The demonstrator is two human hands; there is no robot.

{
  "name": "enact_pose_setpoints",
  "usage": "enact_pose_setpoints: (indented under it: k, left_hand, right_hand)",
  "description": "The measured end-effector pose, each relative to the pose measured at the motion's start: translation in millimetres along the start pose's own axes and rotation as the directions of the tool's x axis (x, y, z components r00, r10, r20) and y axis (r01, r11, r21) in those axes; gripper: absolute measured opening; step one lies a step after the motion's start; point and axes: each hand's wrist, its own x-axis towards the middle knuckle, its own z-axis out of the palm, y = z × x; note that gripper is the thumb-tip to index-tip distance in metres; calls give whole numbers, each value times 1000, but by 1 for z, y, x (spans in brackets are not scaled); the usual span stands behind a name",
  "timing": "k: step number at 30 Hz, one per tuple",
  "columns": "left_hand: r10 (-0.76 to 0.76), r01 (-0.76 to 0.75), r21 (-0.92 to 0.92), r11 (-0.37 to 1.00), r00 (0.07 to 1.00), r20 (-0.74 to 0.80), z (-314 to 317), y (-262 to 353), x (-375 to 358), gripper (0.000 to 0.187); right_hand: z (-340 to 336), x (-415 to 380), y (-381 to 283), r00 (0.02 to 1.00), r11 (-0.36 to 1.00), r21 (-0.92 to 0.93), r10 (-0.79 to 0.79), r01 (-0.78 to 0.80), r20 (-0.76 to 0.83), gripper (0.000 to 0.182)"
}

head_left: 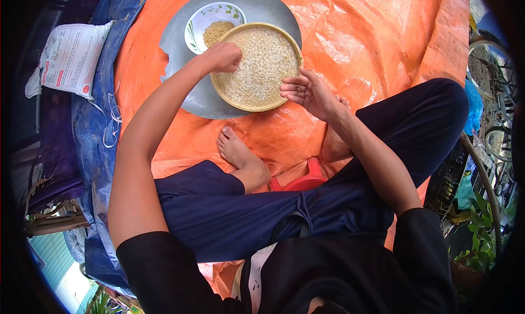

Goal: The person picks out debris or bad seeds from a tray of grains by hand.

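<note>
A round woven basket full of pale grains rests on a large grey metal tray. Beside it, at the upper left, a white bowl with a green leaf pattern holds a heap of yellowish-brown grain. My left hand is over the left part of the basket, its fingers curled in; whatever may be between them is hidden. At the basket's right rim is my right hand, fingers apart and palm turned toward the basket, with nothing seen in it.
An orange tarp lies under the tray, with a blue tarp along the left. A printed white sack lies at the upper left. Between my legs sits a red plastic object. Bicycle wheels and plants are at the far right.
</note>
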Motion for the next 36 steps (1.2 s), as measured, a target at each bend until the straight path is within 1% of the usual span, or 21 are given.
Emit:
enact_pose_setpoints:
  k: [4,7,8,11,14,17,18,21,22,25,26,28,30,31,32,36]
  left_hand:
    - [-39,43,-189,981,999,30,-9,-5,6,11]
    - [-29,53,-320,946,996,80,-25,5,15,15]
    - [-10,59,-444,894,994,112,-33,13,17,16]
    - [98,-43,-633,773,994,53,-52,51,24,16]
    - [223,-118,-693,711,973,63,-60,88,32,16]
    - [291,-230,-711,665,956,-37,-52,102,38,18]
    - [274,-208,-710,672,961,-22,-51,101,39,19]
    - [147,-117,-624,773,989,-3,-52,86,38,17]
    - [90,-99,-590,801,995,-43,-49,78,35,18]
    - [53,-60,-391,918,998,-28,-40,44,29,16]
    - [20,-18,-338,941,1000,0,-37,34,25,15]
    - [-55,65,-225,972,997,51,-33,16,15,13]
    - [-117,121,-133,984,992,42,-29,1,7,12]
    - [-144,147,-87,985,989,34,-27,-5,3,11]
    - [-161,163,-95,982,987,24,-24,-10,1,12]
    - [-122,124,-99,987,992,26,-22,-11,-6,9]
  right_hand:
    - [0,0,0,1000,1000,-1,1,-1,-10,57]
    - [0,1,0,1000,1000,10,-6,6,-20,58]
    - [1,1,0,1000,1000,21,-10,11,-26,59]
    - [2,2,0,999,997,71,-17,20,-39,61]
    - [4,2,1,999,991,131,-32,38,-41,63]
    - [8,-1,-2,998,987,154,-48,54,-42,62]
    - [9,-1,-3,998,986,158,-54,60,-44,61]
    - [8,-3,-4,998,985,161,-55,59,-27,60]
    - [8,-4,-5,998,984,166,-56,57,-12,60]
    - [11,-8,-8,998,984,171,-55,48,38,61]
    - [12,-9,-9,997,985,165,-55,45,56,62]
    - [12,-8,-9,996,991,132,-42,31,77,62]
    - [10,-7,-6,997,997,81,-20,14,73,62]
    - [10,-6,-4,998,996,86,-19,13,68,62]
    - [9,-5,-3,998,996,90,-19,13,62,63]
    - [10,-3,-3,998,997,73,-30,26,57,65]
